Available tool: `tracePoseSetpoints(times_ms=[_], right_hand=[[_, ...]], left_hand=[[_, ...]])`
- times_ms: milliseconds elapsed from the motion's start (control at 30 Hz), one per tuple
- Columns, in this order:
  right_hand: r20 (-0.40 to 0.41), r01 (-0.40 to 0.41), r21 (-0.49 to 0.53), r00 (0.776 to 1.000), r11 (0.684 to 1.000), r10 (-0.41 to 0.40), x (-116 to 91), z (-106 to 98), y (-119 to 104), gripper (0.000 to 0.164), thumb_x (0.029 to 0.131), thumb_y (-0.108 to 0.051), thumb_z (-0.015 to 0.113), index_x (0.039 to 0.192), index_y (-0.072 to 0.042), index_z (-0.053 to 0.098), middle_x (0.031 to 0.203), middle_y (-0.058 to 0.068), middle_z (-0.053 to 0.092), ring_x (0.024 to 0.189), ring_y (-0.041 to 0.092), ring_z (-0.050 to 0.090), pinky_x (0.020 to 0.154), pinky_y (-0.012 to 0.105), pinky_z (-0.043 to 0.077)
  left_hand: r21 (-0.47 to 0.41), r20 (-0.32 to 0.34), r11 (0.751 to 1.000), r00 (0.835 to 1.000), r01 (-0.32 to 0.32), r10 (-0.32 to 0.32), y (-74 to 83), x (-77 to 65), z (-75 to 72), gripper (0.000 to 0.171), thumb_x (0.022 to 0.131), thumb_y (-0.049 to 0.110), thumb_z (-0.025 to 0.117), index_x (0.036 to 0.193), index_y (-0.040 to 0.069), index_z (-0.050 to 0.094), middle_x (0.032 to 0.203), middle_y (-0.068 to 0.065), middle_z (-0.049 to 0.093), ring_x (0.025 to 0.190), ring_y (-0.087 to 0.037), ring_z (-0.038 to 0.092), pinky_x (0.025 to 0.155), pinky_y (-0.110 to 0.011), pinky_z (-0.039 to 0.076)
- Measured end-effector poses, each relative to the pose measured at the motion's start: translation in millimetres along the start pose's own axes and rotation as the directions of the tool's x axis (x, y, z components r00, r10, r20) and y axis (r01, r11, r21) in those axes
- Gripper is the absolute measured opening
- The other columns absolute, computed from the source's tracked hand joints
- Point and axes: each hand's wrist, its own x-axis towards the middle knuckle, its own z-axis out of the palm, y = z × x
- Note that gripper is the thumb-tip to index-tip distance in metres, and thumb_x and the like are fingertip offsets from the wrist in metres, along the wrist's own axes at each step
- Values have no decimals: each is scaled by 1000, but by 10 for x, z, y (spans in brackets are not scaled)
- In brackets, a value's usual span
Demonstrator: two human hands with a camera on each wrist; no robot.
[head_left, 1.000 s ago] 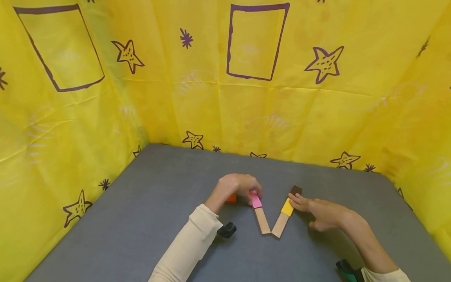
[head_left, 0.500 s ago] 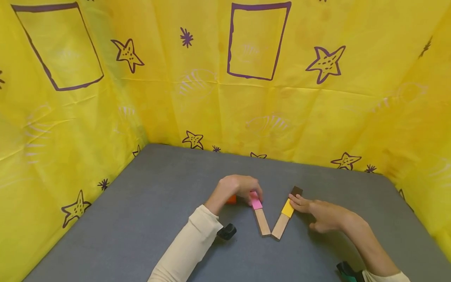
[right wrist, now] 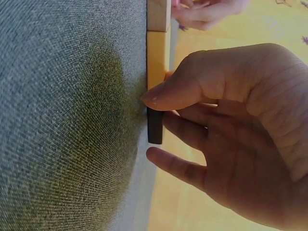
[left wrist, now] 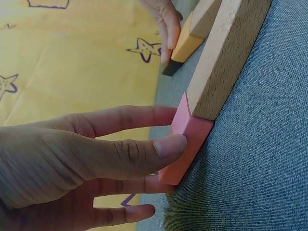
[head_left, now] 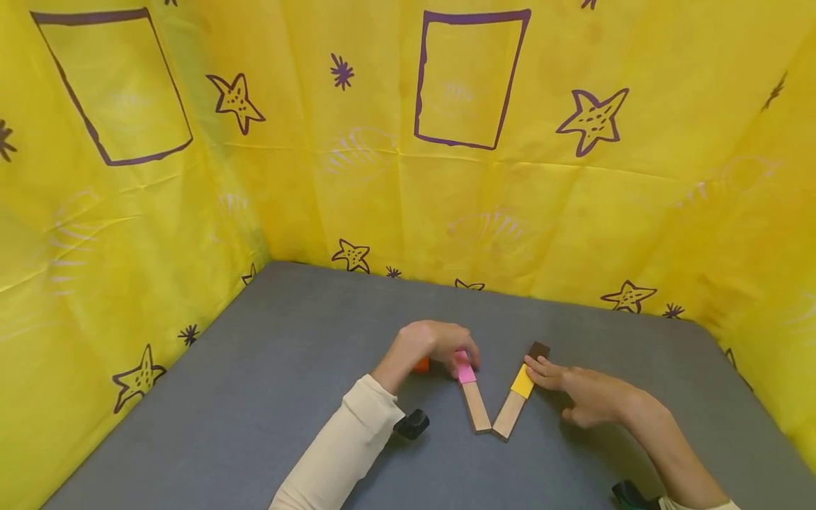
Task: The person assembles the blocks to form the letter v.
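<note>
Two rows of blocks form a V on the grey table. Their two plain wooden blocks (head_left: 476, 407) (head_left: 508, 415) meet at the near point. My left hand (head_left: 440, 343) pinches the pink block (head_left: 466, 368) at the far end of the left row, thumb against its side in the left wrist view. An orange block (head_left: 421, 365) shows partly beneath this hand. My right hand (head_left: 589, 397) rests straight fingertips along the right row, where the yellow block (head_left: 522, 383) meets the dark block (head_left: 539, 350). In the head view its thumb hangs apart from the blocks.
The grey cloth-covered table (head_left: 319, 340) is bordered by yellow fabric walls (head_left: 357, 191) with purple starfish drawings at the back, left and right. Black wrist devices (head_left: 412, 423) sit by both sleeves.
Both hands keep their places on the blocks. Everything sits slightly lower in the head view, as if the head tilted a little. The blocks hold the same V.
</note>
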Motion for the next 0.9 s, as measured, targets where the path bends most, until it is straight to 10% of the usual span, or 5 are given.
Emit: tracePoseSetpoints(times_ms=[900], right_hand=[[13,-31,38,999,999,31,11,-1,8,83,78,7,74,156,-5,48,167,21,37,146,52,44,109,79,34]], left_hand=[[4,-25,1000,999,-21,21,13,-13,-6,53,95,17,77,145,27,62,141,1,65,119,-14,60,111,-31,50]])
